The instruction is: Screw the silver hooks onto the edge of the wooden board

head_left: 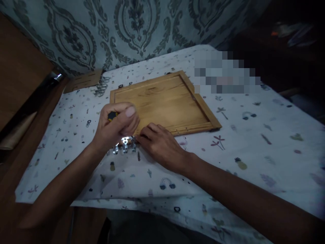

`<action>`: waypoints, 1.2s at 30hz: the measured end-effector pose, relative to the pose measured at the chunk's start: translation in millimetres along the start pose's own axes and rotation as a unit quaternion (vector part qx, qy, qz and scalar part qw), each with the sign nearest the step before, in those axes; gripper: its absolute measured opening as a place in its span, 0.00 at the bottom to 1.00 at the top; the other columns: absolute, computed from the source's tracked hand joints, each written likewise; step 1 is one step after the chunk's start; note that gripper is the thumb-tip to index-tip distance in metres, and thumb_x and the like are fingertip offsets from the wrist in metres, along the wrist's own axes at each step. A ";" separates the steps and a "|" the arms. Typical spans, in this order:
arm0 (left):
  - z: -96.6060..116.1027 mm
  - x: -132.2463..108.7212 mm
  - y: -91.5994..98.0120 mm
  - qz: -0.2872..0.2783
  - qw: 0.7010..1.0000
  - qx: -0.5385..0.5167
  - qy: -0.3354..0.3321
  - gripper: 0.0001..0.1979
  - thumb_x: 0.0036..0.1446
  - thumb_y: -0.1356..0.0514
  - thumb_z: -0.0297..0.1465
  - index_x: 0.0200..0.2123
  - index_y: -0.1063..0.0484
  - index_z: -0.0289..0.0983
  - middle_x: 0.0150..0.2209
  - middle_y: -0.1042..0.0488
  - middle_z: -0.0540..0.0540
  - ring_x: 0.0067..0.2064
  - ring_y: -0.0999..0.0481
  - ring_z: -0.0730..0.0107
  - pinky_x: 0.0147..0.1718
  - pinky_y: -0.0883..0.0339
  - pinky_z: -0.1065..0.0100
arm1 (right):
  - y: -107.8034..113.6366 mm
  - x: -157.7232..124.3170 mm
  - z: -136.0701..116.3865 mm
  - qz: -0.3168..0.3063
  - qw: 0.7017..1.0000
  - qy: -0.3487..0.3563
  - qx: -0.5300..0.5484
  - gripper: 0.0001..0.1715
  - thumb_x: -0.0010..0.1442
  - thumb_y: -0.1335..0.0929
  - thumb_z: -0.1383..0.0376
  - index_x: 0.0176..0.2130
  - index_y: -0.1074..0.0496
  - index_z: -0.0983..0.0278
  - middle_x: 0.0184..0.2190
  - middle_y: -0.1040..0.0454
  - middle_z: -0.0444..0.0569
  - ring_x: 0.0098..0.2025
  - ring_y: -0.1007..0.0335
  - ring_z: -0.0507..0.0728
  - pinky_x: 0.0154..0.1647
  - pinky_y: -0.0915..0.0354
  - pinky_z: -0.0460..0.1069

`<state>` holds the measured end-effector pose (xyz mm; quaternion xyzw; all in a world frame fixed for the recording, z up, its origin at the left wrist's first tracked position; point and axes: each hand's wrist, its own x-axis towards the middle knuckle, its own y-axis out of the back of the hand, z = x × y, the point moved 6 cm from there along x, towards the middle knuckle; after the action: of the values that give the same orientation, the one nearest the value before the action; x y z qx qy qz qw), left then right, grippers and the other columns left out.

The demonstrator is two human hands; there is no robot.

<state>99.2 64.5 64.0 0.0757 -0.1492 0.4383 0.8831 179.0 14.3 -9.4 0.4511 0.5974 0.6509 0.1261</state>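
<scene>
A framed wooden board [162,105] lies flat on the cloth-covered table. My left hand [118,122] is closed in a fist over the board's near left edge, around a screwdriver [112,116] with a black and yellow handle. Its tip is hidden below the fist. Shiny metal hooks [125,144] on a strip stick out from the board's near edge, just beneath that fist. My right hand [161,145] rests against the same edge with curled fingers, its fingertips pinched at the right end of the hook strip.
At the back left, a piece of brown cardboard [83,81] lies beside a cluster of metal hooks [101,86]. A blurred-out patch [225,76] covers something at the right rear. Behind the table hangs a patterned curtain [137,30]. The white printed tablecloth [241,142] drapes over the near edge.
</scene>
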 end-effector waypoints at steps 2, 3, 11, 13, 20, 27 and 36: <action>7.9 -3.1 4.8 0.040 0.999 -0.013 -0.023 0.25 0.59 0.39 0.36 0.16 0.47 0.37 0.14 0.52 0.55 0.15 0.51 0.79 0.15 0.57 0.71 | 0.0 0.1 0.2 -0.007 1.000 -0.003 0.003 0.08 0.66 0.34 0.70 0.41 0.25 0.68 0.38 0.26 0.53 0.40 0.41 0.58 0.38 0.43 0.53; 11.7 -5.1 7.1 0.058 0.998 -0.018 -0.029 0.24 0.58 0.38 0.36 0.16 0.47 0.37 0.13 0.53 0.55 0.15 0.51 0.79 0.15 0.57 0.71 | -0.5 0.3 0.2 -0.010 1.000 -0.004 0.005 0.08 0.66 0.34 0.69 0.42 0.25 0.68 0.39 0.26 0.53 0.41 0.41 0.58 0.39 0.43 0.53; 30.8 -27.5 15.3 0.163 0.984 0.015 -0.069 0.22 0.62 0.41 0.35 0.17 0.43 0.37 0.15 0.49 0.54 0.18 0.46 0.76 0.17 0.51 0.69 | -2.5 0.8 2.7 0.003 0.999 0.000 0.040 0.10 0.66 0.35 0.69 0.43 0.24 0.69 0.37 0.25 0.54 0.40 0.38 0.58 0.39 0.39 0.52; 34.1 -31.9 14.8 0.168 0.981 0.046 -0.089 0.21 0.63 0.42 0.36 0.18 0.41 0.37 0.17 0.46 0.53 0.20 0.43 0.74 0.20 0.47 0.67 | 1.6 0.0 4.2 0.024 0.998 -0.001 0.060 0.11 0.66 0.36 0.69 0.43 0.24 0.70 0.38 0.24 0.54 0.40 0.36 0.58 0.40 0.37 0.53; 47.1 -34.6 4.1 0.172 0.955 0.186 -0.156 0.21 0.65 0.45 0.44 0.23 0.33 0.39 0.25 0.36 0.48 0.30 0.34 0.69 0.31 0.42 0.64 | 48.6 4.4 0.1 0.147 0.940 -0.069 0.299 0.12 0.65 0.33 0.66 0.46 0.25 0.67 0.43 0.23 0.54 0.42 0.27 0.55 0.41 0.30 0.50; 47.6 -21.8 -20.1 0.126 0.965 0.205 -0.107 0.19 0.66 0.47 0.44 0.30 0.28 0.37 0.32 0.29 0.46 0.38 0.29 0.65 0.39 0.35 0.64 | 69.1 21.0 -13.8 0.155 0.832 -0.171 0.504 0.03 0.59 0.31 0.69 0.37 0.27 0.63 0.27 0.28 0.42 0.28 0.31 0.50 0.29 0.32 0.46; 13.3 -50.1 22.0 -0.065 0.908 0.414 0.019 0.35 0.48 0.33 0.52 0.55 0.32 0.40 0.52 0.29 0.41 0.55 0.32 0.49 0.53 0.36 0.53 | 68.8 10.2 18.9 0.202 0.815 -0.238 0.488 0.09 0.55 0.26 0.60 0.32 0.25 0.62 0.28 0.27 0.44 0.26 0.35 0.50 0.25 0.36 0.46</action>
<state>50.5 36.7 60.1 0.4357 0.0673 0.4035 0.8018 213.0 16.5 54.1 0.7047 0.6835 0.1575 -0.1067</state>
